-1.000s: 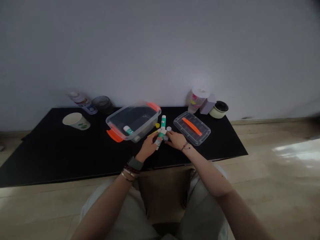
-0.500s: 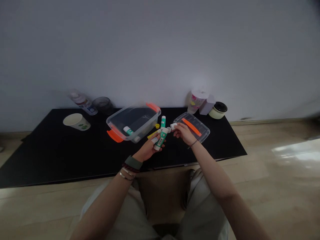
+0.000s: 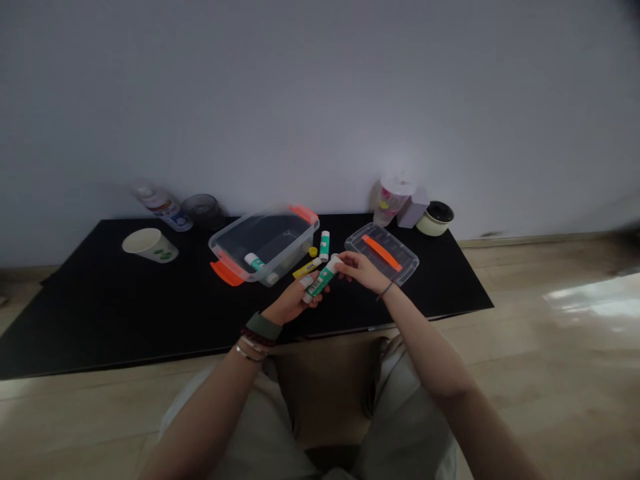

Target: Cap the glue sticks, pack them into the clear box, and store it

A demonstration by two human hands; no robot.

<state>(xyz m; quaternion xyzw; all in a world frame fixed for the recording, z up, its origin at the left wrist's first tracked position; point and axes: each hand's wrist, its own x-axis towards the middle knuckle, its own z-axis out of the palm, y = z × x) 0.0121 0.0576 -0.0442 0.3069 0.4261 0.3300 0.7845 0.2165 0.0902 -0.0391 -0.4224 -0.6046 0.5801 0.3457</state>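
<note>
My left hand [image 3: 294, 297] is wrapped round a green-and-white glue stick [image 3: 319, 283], which tilts up to the right. The fingertips of my right hand [image 3: 363, 272] pinch the white cap [image 3: 333, 265] at the upper end of this stick; cap and stick now meet. Just behind them on the table is a second green glue stick [image 3: 325, 247]. A yellow stick with a white end [image 3: 307, 269] lies beside my left hand, near a small yellow cap [image 3: 313, 252]. Another green glue stick [image 3: 256, 261] rests inside the clear plastic box [image 3: 290, 257].
The box's lid with an orange handle [image 3: 383, 253] lies right on the black table [image 3: 125, 320]. Behind it stand a patterned cup [image 3: 390, 203], a pale box [image 3: 413, 210] and a pot [image 3: 434, 223]. Leftward are a paper cup [image 3: 150, 245], dark bowl [image 3: 203, 212] and bottle [image 3: 163, 207].
My right hand has brought the white cap leftward onto the end of the glue stick; before, it was held apart. My left hand still grips the stick, now tilted further over.
</note>
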